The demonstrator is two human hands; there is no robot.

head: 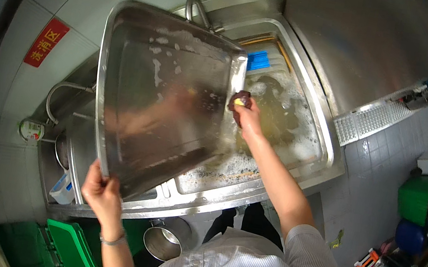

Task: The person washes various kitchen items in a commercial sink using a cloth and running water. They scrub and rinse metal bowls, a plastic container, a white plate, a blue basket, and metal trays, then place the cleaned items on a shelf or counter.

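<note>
A large rectangular stainless steel pan (171,84) is tilted over the sink, its inside wet with patches of suds. My left hand (102,189) grips the pan's rim at its near left corner. In my right hand (248,116) is a dark scrubbing pad (241,97) with a yellow patch, pressed at the pan's right rim. Behind and below the pan lies the stainless steel sink basin (328,146), filled with murky, foamy water (276,118). Something blue (259,60) and a pale item with ridges sit at the basin's far end.
A curved faucet (195,5) rises behind the pan. Left are a second basin with a white container (63,190) and a bent pipe (55,94). A metal pot (164,242) and an open green bin (71,247) stand below the counter. More bins (417,199) are at right.
</note>
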